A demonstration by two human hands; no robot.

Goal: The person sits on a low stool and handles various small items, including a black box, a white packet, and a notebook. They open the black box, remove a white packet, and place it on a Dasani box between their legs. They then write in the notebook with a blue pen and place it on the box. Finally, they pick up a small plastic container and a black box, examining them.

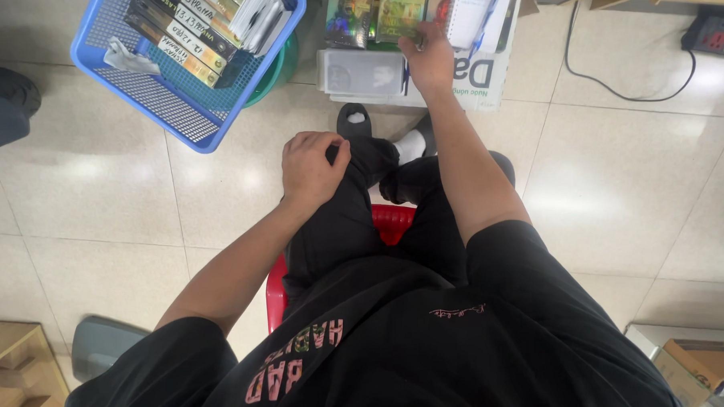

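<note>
Seated person, viewed from above. Right hand (429,61) reaches forward, fingers resting on the green card pack (399,13), which lies on a cardboard box (478,75) on the floor beside a clear case (363,71). Left hand (312,167), loosely curled and empty, rests on the knee. Blue basket (174,98) stands left.

The left hand (312,167) rests curled, knuckles up, on the left knee — arm bent. The right hand (429,61) reaches forward, arm stretched straight, fingers spread downward.
</note>
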